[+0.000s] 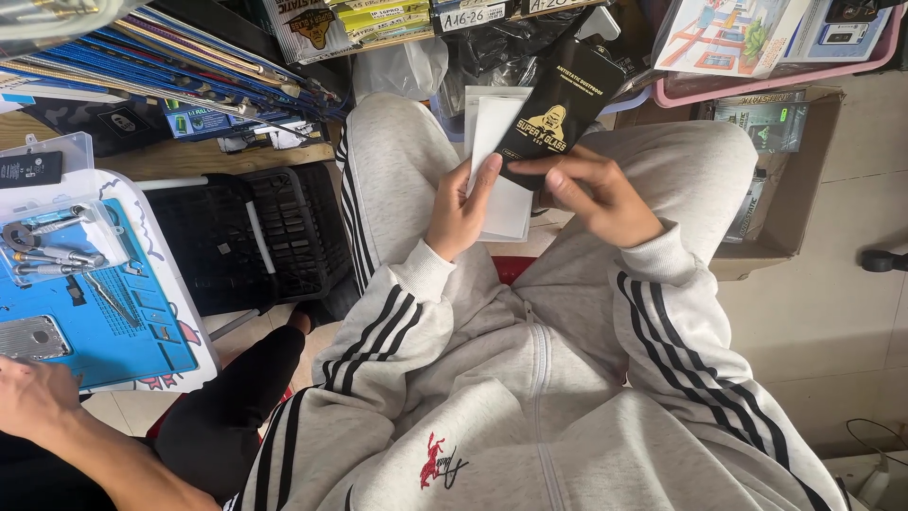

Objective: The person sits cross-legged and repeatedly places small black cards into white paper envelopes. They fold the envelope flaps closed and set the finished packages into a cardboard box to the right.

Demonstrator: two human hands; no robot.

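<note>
left hand [456,213] gripping white sleeve [501,185], right hand [598,194] pinching black packet [558,109], over grey-trousered lap

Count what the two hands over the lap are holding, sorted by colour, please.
Black flat package, pinched by the right hand: 1
White flat sleeves, gripped by the left hand: 2
Total: 3

Both forearms raised over the lap; left hand [461,210] curled, right hand [598,192] beside it, fingers pinching.
</note>
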